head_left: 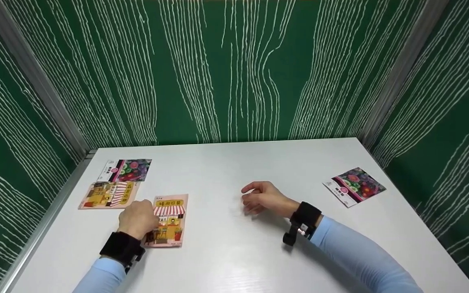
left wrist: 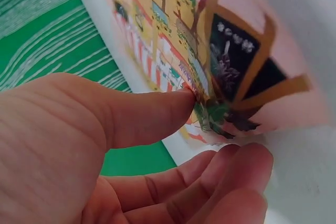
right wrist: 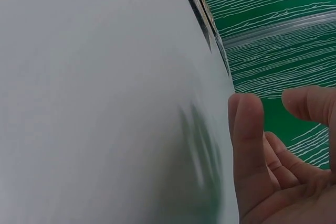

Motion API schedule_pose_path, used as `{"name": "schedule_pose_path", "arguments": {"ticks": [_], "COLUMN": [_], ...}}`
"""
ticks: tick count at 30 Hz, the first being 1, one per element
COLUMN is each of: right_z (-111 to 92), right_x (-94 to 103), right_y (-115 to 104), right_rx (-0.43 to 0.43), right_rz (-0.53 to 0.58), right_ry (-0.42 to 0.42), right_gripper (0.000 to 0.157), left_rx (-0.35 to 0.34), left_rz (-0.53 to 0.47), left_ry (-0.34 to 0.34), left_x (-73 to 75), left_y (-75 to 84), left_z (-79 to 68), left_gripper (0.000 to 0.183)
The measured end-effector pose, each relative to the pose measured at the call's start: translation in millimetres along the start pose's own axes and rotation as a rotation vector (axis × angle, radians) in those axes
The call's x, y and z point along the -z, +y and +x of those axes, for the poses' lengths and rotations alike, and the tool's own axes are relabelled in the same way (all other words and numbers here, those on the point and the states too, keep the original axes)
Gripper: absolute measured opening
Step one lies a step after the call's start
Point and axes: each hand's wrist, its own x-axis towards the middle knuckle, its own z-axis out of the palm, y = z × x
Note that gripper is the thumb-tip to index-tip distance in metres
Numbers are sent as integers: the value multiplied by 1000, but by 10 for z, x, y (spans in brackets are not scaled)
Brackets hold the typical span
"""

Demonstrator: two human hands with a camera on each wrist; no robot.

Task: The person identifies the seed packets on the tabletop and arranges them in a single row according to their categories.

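A flat pink packet (head_left: 170, 230) printed with a striped-awning shopfront lies upright on the left of the table. My left hand (head_left: 139, 219) is at its left edge. In the left wrist view, the thumb (left wrist: 152, 116) presses on the printed face of the packet (left wrist: 286, 66) near its edge, the other fingers lie below, and the packet bows there. My right hand (head_left: 268, 199) hovers over the middle of the table, fingers loosely bent. The right wrist view shows a gap between the thumb and fingers of this hand (right wrist: 283, 171), with nothing held.
Behind the left hand lies another shopfront packet (head_left: 108, 195), sideways, its upper edge meeting a dark floral packet (head_left: 134, 170). A matching floral packet (head_left: 356, 187) lies slanted at the right. Green panels (head_left: 238, 81) with white lines enclose the white table (head_left: 218, 162).
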Motion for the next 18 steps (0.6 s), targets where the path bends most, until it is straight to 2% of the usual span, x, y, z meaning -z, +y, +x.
{"name": "schedule_pose_path", "arguments": {"ticks": [7,11,18], "right_z": [-25,-20,-31], "right_x": [2,-8,11], "right_y": [3,8,21], "right_rx": [-15,-6,-14], "right_rz": [11,21,-4], "right_ry": [18,21,44], "right_gripper": [52,49,44], "left_rx": [-10,-7,-27], "left_rz": [7,-34,-83], "left_ry": [51,83,224], "left_x": [80,120,110], "left_y": [-76,-151,-261], "left_z": [-2,8,106], "left_gripper": [34,40,50]}}
